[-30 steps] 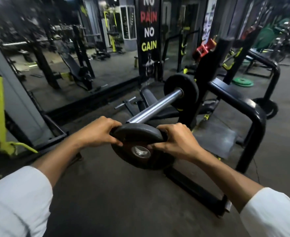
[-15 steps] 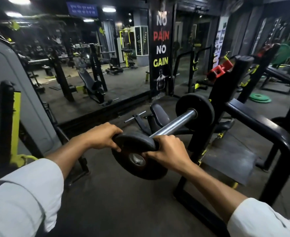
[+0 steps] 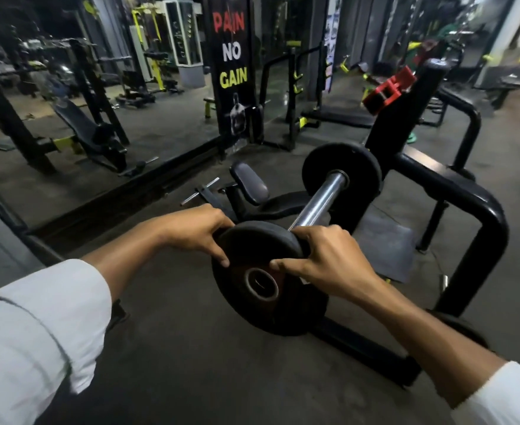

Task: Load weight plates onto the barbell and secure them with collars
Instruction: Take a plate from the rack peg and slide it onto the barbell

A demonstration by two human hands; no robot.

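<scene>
At near end of barbell sleeve (image 3: 320,202): I've got left hand (image 3: 197,233) and right hand (image 3: 326,259) both clamped on plate (image 3: 264,314) rim. Bore looks low of sleeve tip, so I'd lift, square it up, then slide toward inner plate (image 3: 360,167). No collar visible.

We find open floor (image 3: 191,348) below and to the left of the held plate (image 3: 271,308), free for passage. Ahead, the bare sleeve (image 3: 321,200) runs clear up to the mounted plate (image 3: 341,176). To the right, the black frame rail (image 3: 455,191) and its base bar (image 3: 363,348) block sideways passage. Left of the sleeve, a padded seat (image 3: 249,185) narrows the gap near floor level. Both the left hand (image 3: 200,231) and right hand (image 3: 329,259) occupy the held plate's upper rim.
</scene>
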